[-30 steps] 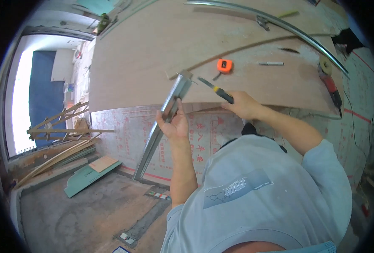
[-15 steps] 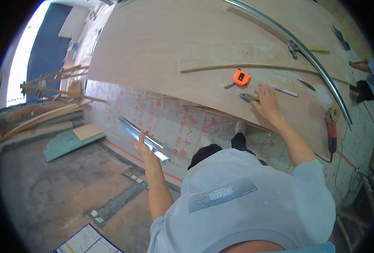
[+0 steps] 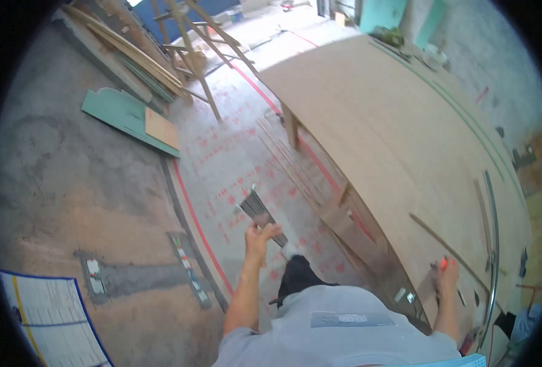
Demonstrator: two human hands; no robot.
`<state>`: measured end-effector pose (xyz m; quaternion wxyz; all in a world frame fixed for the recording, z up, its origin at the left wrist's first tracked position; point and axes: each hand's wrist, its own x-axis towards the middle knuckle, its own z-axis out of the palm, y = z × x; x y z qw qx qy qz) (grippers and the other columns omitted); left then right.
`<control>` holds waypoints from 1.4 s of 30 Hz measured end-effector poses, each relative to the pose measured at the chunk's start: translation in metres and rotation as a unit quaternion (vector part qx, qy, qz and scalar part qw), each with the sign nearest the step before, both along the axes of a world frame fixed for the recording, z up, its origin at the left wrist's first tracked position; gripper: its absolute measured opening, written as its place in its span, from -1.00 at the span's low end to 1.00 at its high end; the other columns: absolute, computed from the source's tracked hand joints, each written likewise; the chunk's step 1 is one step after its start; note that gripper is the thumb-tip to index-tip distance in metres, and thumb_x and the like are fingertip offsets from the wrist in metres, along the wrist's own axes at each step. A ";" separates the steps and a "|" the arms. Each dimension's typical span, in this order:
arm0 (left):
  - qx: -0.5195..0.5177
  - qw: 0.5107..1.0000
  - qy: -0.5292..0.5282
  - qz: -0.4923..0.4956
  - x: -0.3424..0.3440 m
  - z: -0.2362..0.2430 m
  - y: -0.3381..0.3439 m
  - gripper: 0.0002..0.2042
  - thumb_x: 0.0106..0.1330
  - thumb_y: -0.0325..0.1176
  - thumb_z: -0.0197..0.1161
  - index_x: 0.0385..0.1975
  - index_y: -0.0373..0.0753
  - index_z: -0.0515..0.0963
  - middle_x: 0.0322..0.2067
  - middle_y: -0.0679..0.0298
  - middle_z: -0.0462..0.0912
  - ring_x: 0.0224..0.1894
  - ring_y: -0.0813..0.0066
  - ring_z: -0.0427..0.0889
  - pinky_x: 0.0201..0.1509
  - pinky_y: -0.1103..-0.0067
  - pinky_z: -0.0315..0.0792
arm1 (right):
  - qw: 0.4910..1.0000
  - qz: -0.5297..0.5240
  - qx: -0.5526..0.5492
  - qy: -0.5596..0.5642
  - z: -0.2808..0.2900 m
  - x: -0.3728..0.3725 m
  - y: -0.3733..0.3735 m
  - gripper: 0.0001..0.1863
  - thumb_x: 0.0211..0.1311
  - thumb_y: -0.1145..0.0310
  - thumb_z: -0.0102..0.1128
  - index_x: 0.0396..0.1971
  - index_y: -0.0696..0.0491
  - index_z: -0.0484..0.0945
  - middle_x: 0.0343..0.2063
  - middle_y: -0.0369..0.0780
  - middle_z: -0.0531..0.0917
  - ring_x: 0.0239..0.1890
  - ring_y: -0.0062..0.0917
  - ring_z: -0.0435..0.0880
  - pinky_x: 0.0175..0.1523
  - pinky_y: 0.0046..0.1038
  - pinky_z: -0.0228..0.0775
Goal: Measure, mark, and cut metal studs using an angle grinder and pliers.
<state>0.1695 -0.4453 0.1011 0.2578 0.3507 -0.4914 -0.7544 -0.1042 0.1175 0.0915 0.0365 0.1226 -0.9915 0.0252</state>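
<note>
The left hand [image 3: 260, 237] grips a short shiny metal channel [image 3: 260, 211], now raised over the red-printed floor covering [image 3: 234, 153] beside the plywood worktable [image 3: 393, 134]; half a second ago it hung lower. The right hand [image 3: 447, 276] rests flat on the worktable by the orange tape measure [image 3: 443, 263], no longer reaching the pliers. Timber offcuts [image 3: 142, 58] lie beyond the table

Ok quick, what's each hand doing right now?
Left hand: closed on the shiny metal channel strip.
Right hand: resting on the plywood sheet; grip cannot be told.
</note>
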 end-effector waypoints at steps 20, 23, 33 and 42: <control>-0.251 0.947 -0.026 0.197 -0.103 0.129 -0.512 -0.75 0.27 -0.46 0.26 -0.10 -0.39 0.46 -0.42 0.25 0.60 -0.37 0.48 0.59 -0.17 0.56 0.45 | 0.606 0.076 -0.530 -0.588 0.044 -0.098 -0.738 -0.58 0.33 0.20 0.13 0.14 -0.02 0.39 -0.10 -0.29 0.51 -0.16 -0.57 0.55 -0.10 -0.43 0.52; -0.180 0.966 -0.086 0.165 -0.134 0.142 -0.577 -0.68 0.19 -0.46 0.35 -0.12 -0.42 0.45 -0.52 0.21 0.56 -0.55 0.47 0.54 -0.44 0.51 0.45 | 0.571 0.119 -0.520 -0.624 0.049 -0.130 -0.847 -0.57 0.32 0.17 0.14 0.13 -0.01 0.40 -0.10 -0.27 0.51 -0.15 -0.55 0.55 -0.09 -0.40 0.53; -0.180 0.963 -0.085 0.183 -0.196 0.199 -0.783 -0.69 0.14 -0.47 0.39 -0.18 -0.44 0.46 -0.54 0.28 0.56 -0.53 0.51 0.55 -0.40 0.58 0.42 | 0.503 0.178 -0.525 -0.663 0.091 -0.243 -1.123 -0.51 0.27 0.21 0.20 0.16 0.02 0.35 -0.06 -0.21 0.47 -0.05 -0.47 0.53 0.00 -0.30 0.55; -0.181 0.967 -0.100 0.151 -0.261 0.157 -1.021 -0.66 0.08 -0.39 0.45 -0.27 -0.39 0.45 -0.54 0.23 0.59 -0.53 0.50 0.56 -0.40 0.59 0.41 | 0.345 0.041 -0.632 -0.693 0.056 -0.333 -1.314 -0.40 0.25 -0.16 0.10 -0.01 0.10 0.45 -0.34 -0.21 0.58 -0.31 -0.43 0.60 -0.18 -0.47 0.53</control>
